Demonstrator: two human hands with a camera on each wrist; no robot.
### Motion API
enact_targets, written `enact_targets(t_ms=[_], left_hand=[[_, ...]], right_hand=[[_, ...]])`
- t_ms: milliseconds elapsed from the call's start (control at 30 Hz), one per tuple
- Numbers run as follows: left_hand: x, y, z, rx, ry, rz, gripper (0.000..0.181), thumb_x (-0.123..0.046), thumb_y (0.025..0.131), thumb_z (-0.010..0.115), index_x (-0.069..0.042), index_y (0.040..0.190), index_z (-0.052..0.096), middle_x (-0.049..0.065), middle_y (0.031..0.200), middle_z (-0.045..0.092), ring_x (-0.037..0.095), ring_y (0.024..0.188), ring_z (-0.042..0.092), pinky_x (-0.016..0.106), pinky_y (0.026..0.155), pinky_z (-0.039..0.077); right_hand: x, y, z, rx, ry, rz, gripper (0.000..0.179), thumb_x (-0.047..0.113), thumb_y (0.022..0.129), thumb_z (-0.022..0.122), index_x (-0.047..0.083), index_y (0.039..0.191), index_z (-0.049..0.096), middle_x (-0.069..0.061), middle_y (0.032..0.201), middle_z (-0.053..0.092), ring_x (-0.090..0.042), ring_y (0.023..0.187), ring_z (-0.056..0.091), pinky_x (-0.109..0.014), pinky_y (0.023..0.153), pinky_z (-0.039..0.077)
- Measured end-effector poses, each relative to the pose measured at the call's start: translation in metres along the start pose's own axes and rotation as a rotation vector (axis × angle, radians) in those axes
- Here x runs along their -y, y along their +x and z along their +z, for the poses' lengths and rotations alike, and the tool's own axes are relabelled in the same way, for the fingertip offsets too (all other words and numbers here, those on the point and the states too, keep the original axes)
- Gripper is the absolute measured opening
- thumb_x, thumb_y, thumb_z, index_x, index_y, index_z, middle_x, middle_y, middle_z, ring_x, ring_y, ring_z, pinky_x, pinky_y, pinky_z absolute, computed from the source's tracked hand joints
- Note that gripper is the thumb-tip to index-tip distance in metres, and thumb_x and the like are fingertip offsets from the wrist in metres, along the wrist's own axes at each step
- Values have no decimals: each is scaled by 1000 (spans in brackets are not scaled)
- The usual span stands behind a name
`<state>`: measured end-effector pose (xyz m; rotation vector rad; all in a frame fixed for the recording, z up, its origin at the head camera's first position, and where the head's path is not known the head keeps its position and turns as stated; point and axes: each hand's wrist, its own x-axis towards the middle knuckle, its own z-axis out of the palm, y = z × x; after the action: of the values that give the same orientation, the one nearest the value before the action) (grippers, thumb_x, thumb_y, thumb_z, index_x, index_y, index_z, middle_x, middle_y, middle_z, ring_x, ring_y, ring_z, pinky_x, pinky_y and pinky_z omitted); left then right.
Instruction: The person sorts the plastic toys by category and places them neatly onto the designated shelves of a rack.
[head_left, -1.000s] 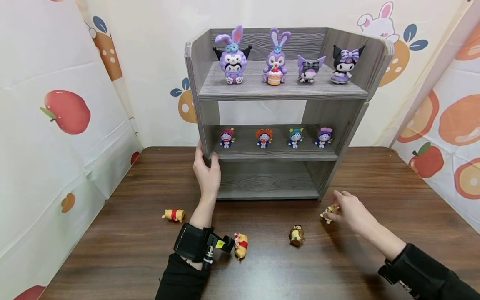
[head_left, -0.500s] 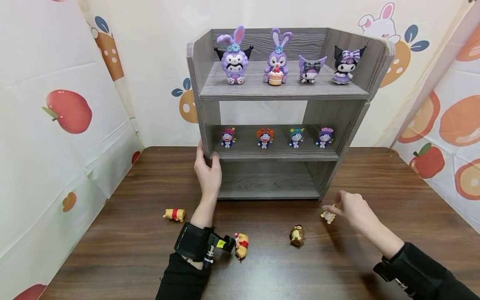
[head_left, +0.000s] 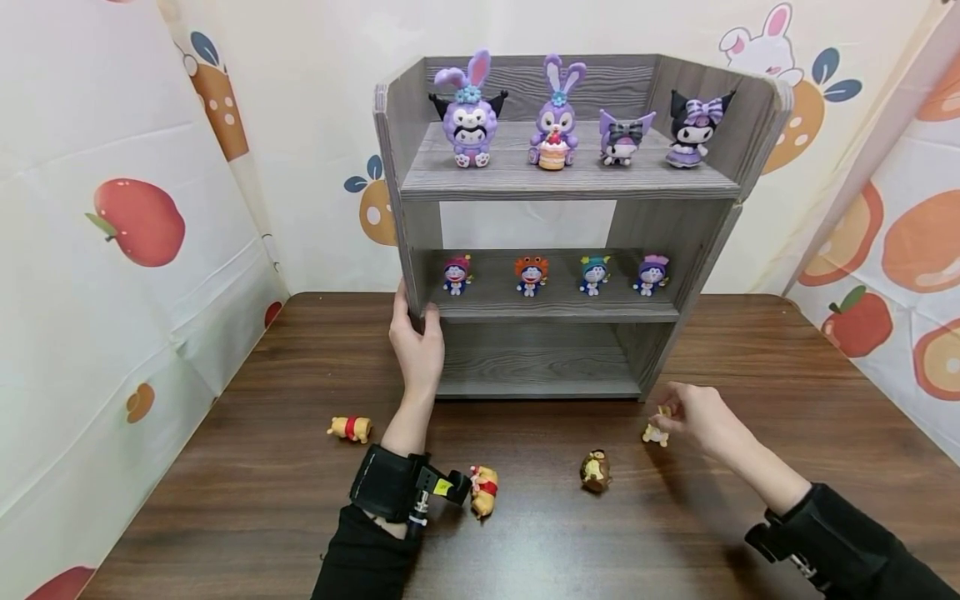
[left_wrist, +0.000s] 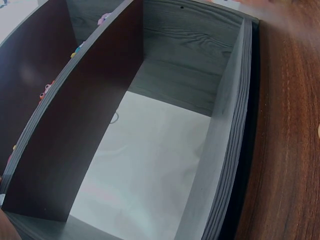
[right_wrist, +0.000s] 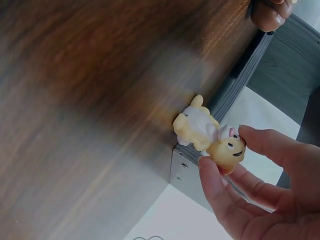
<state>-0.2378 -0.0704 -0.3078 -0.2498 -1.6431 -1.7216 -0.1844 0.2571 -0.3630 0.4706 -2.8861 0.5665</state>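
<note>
My left hand [head_left: 417, 346] grips the lower left side of a grey wooden display shelf [head_left: 555, 387], thumb in front. Beside the shelf's front right corner, my right hand [head_left: 701, 417] pinches a small yellow animal figurine [head_left: 656, 432] with a white belly. In the right wrist view the figurine [right_wrist: 197, 127] is held by its head between thumb and fingers, its face showing. It stands at or just above the tabletop; which one I cannot tell. The left wrist view looks into the shelf's bottom compartment [left_wrist: 170, 75], with only a sliver of the hand at the lower left corner.
On the brown table [head_left: 525, 550] lie a yellow bear figurine with a red band [head_left: 350, 428], a similar one [head_left: 483, 492] near my left wrist, and a brown figurine [head_left: 595, 472]. Purple figurines [head_left: 553, 137] line the top shelf; small blue ones [head_left: 531, 277] stand on the middle shelf.
My right fingers loosened over the yellow animal figurine, then closed on its head, and it now looks more upright. The left hand keeps its hold on the shelf.
</note>
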Motion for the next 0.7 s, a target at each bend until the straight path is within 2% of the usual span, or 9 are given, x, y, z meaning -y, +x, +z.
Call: enact_targets(t_ms=[233, 400, 700], left_hand=[[1, -1, -1, -1, 3, 3, 46, 13, 82, 42, 11, 128, 37, 23, 127, 43, 27, 116, 42, 37, 95, 32], [1, -1, 0, 0, 4, -4, 46, 13, 82, 42, 11, 128, 37, 23, 127, 44, 26, 115, 42, 37, 95, 32], [0, 0, 0, 1, 2, -7, 46, 12, 83, 42, 11, 128, 37, 23, 127, 43, 26, 115, 42, 37, 96, 31]], right_hand=[[2, 0, -1, 9, 28, -25, 19, 7, 69, 71, -2, 82, 61, 3, 63, 53, -9, 57, 50, -27, 51, 41], [5, -2, -1, 24, 53, 1, 24, 8, 70, 71, -2, 88, 59, 0, 66, 55, -11, 58, 53, -28, 52, 42], [11, -5, 3, -7, 20, 41, 25, 6, 70, 71, -3, 90, 59, 1, 61, 51, -11, 54, 47, -29, 48, 38]])
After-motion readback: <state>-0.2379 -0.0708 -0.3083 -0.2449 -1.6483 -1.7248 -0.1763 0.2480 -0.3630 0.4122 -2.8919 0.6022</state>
